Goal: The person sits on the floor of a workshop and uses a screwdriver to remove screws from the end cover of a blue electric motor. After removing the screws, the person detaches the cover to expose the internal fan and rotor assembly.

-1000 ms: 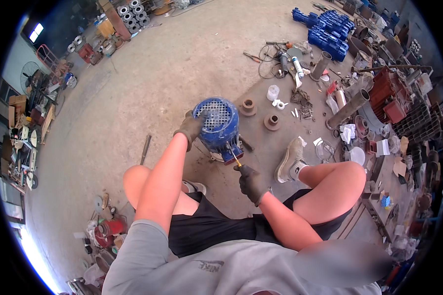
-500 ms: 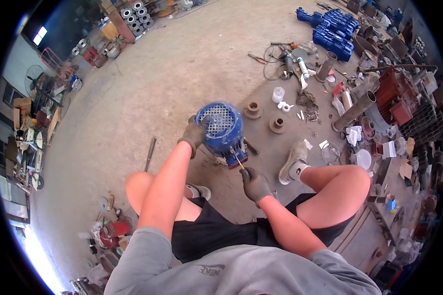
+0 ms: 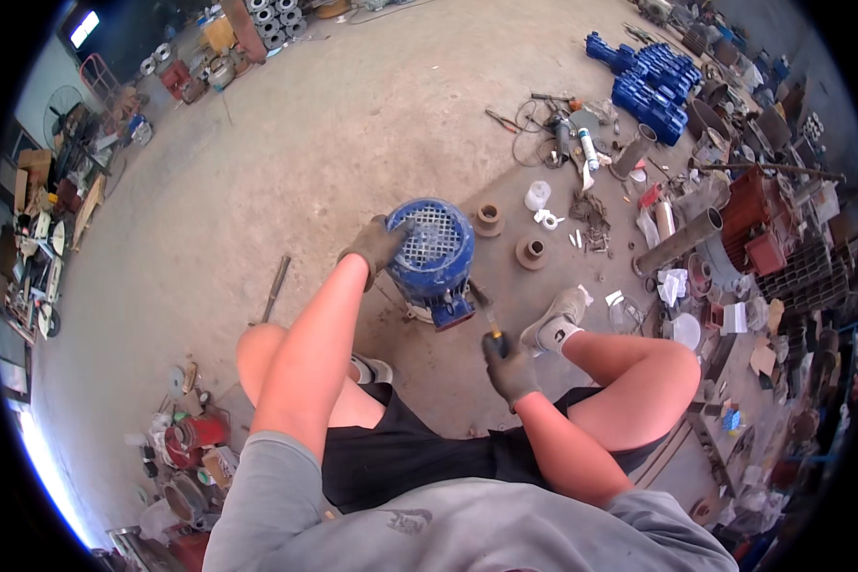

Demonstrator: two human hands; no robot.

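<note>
A blue electric motor stands on the floor in front of me, its grilled fan cover facing up and its open terminal box toward me. My left hand, in a dark work glove, grips the left side of the fan cover, with fingers reaching over the grille. Just right of the terminal box, my gloved right hand is closed around a screwdriver with a yellow and dark handle. Its shaft points up and away, apart from the terminal box. Dark bar-like metal shows behind the motor's right side, partly overlapped by the shaft.
Two rusty flanged hubs sit right of the motor, near a clear plastic cup. A hammer-like bar lies left. Farther right are an angle grinder, steel pipes, blue motors and piled scrap.
My right hand has drawn the screwdriver out of the terminal box and moved it rightward and slightly toward me. My left hand stays on the motor. The whole view has shifted slightly.
</note>
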